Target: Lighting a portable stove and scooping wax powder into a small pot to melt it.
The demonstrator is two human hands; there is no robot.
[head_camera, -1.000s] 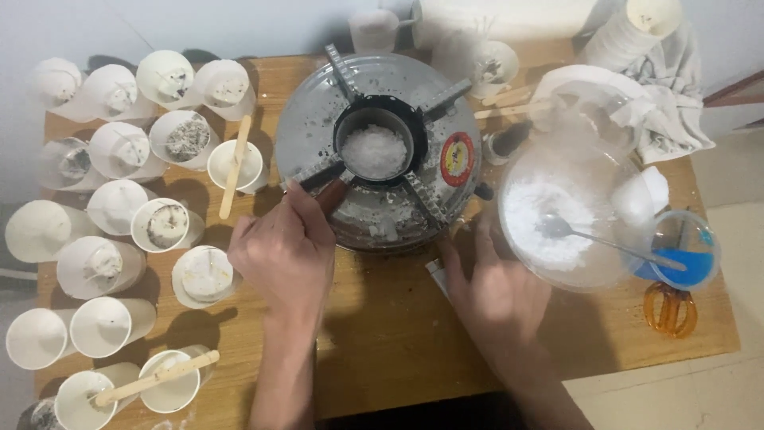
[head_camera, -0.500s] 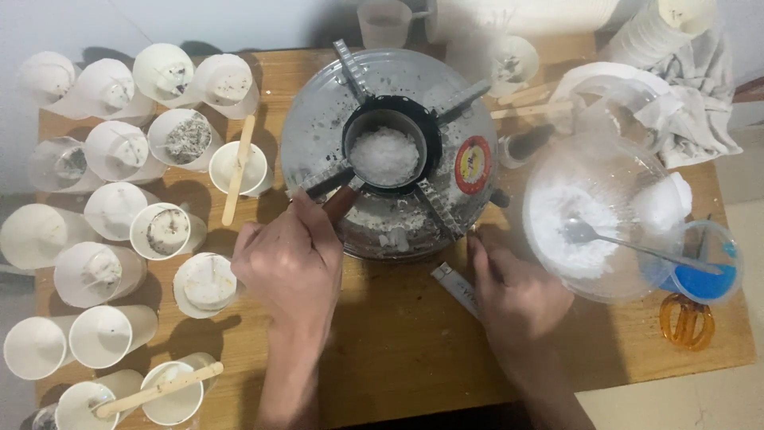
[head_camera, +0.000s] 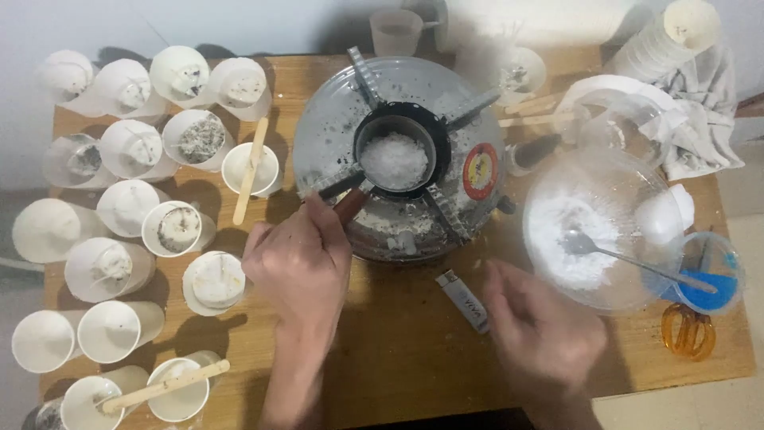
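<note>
Wooden tabletop [head_camera: 398,334] crowded; pan handle [head_camera: 350,205] kept gripped by left hand [head_camera: 298,267]; right hand [head_camera: 549,334] withdrawn from stove [head_camera: 398,151], loosely curled, empty; lighter [head_camera: 464,300] uncovered beside it.

round red-and-yellow label [head_camera: 479,171] on silver stove top [head_camera: 334,119]

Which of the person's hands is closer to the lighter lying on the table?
The right hand. It hovers just right of the lighter, not touching it. The left hand sits farther off to the lighter's left, gripping the small pot's handle.
</note>
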